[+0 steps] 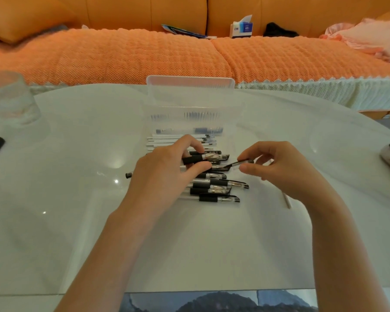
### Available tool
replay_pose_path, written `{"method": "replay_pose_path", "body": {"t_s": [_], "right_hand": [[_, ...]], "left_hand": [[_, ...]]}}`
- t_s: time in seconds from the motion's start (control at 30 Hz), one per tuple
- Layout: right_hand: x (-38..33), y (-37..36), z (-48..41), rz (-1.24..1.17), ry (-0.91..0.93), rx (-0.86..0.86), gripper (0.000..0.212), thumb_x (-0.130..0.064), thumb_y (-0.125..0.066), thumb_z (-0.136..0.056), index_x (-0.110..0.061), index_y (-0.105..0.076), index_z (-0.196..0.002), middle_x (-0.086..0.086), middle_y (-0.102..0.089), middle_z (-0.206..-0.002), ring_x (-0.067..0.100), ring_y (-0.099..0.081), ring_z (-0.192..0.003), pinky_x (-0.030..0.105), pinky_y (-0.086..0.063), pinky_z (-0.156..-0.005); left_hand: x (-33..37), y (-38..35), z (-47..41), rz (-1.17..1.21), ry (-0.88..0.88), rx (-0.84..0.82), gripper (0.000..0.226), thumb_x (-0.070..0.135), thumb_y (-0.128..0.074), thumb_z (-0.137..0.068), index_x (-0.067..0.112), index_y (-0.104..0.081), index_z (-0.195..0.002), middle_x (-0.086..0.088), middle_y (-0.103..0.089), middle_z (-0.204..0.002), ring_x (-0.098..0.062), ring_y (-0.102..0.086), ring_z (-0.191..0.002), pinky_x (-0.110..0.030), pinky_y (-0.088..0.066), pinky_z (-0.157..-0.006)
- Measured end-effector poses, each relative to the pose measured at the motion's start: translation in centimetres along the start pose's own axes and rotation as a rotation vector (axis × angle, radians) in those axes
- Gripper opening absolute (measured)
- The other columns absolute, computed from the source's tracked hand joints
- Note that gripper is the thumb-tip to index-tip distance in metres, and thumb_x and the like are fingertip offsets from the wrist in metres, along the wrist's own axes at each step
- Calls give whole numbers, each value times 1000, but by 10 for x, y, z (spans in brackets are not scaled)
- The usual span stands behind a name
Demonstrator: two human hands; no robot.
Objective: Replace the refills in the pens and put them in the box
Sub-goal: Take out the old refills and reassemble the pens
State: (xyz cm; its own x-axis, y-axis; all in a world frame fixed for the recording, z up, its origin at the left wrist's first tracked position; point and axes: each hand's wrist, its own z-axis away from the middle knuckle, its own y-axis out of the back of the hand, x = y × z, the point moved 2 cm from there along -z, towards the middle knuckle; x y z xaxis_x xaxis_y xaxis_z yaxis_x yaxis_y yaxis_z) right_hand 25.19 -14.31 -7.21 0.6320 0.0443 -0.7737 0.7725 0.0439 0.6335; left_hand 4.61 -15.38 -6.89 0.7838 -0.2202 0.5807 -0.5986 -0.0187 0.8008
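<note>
Over the table (pixel 77 221), the left hand (pixel 167 174) pinches a pen (pixel 203 157) by its rubber grip; the right hand (pixel 279 167) fingers close on its slim, light tip piece (pixel 243 163), likely slippery.

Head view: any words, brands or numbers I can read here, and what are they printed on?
Tissue box on the sofa: blue and white label with print, too blurred to read.
Pen barrel by the left hand: white lettering, too small to read.
Booklet on the sofa: no legible text.
Clear box: no label visible.
</note>
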Motion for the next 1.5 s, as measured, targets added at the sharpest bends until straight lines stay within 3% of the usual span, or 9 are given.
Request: {"method": "replay_pose_path", "body": {"t_s": [0.07, 0.2, 0.3, 0.7, 0.87, 1.13, 1.27, 1.4, 1.5], "right_hand": [[3, -1, 1, 37, -39, -24, 9, -15, -73, -78, -23, -71, -83, -24, -60, -59, -1, -49, -57, 6, -39, -55], [6, -6, 0, 131, -86, -60, 9, -18, -74, -77, -25, -69, -80, -10, -63, -76, 4, -51, -65, 19, -39, -60], [3, -9, -1, 135, -88, -81, 6, -19, -74, -78, -21, -70, -82, -9, -61, -71, 3, -51, -61, 16, -40, -58], [-25, -15, 2, -58, 83, -84, 14, -42, -68, -78, -31, -74, -85, -16, -69, -73, -4, -52, -62, 6, -38, -57], [-31, -23, 1, -38, 97, -97, 15, -28, -68, -83, -15, -74, -77, -15, -59, -53, -6, -49, -47, 4, -33, -49], [-35, -20, 3, -80, 121, -64, 6, -21, -75, -77, -15, -75, -79, -9, -65, -64, -7, -50, -49, 4, -35, -51], [-33, -20, 2, -85, 120, -55, 7, -19, -77, -75, -15, -75, -80, -10, -64, -62, -6, -50, -48, 6, -36, -51], [-31, -20, 1, -82, 121, -57, 7, -17, -78, -74, -16, -74, -80, -24, -57, -51, -7, -50, -48, 4, -35, -50], [-30, -19, 1, -76, 128, -47, 8, -18, -78, -74, -16, -74, -81, -25, -58, -52, -7, -50, -49, 4, -35, -51]], "left_hand": [[1, 0, 0, -6, -12, -13, 21, 50, -58, -85, 40, -49, -100, 21, -53, -78, -3, -57, -73, -11, -36, -59], [2, -2, 0, 39, -35, -33, 20, 40, -61, -87, 37, -45, -98, 23, -52, -81, -3, -59, -76, -15, -43, -66], [0, -3, 1, 66, -35, -31, 17, 35, -62, -88, 36, -47, -95, 24, -53, -82, -6, -61, -86, -20, -45, -71], [4, -3, 2, 43, -93, -33, 15, 38, -66, -84, 39, -51, -87, 23, -57, -84, 11, -51, -75, -6, -34, -60], [2, -5, 0, 16, -163, 16, 13, 38, -67, -81, 34, -57, -90, 18, -57, -93, 0, -48, -83, -9, -36, -65], [-2, -6, -1, 91, -142, 2, 17, 43, -59, -85, 35, -68, -97, 18, -64, -92, 0, -56, -89, -23, -46, -78], [-1, -4, -1, 63, -149, -20, 27, 43, -66, -80, 42, -57, -106, 24, -55, -96, 2, -55, -84, -12, -43, -73], [-2, -2, 0, 55, -139, 10, 35, 27, -75, -77, 41, -47, -92, 24, -51, -88, 12, -48, -84, -1, -35, -66], [-3, 0, 0, 52, -135, 15, 26, 32, -70, -81, 40, -48, -91, 23, -55, -85, 10, -48, -88, -4, -36, -65]]}}
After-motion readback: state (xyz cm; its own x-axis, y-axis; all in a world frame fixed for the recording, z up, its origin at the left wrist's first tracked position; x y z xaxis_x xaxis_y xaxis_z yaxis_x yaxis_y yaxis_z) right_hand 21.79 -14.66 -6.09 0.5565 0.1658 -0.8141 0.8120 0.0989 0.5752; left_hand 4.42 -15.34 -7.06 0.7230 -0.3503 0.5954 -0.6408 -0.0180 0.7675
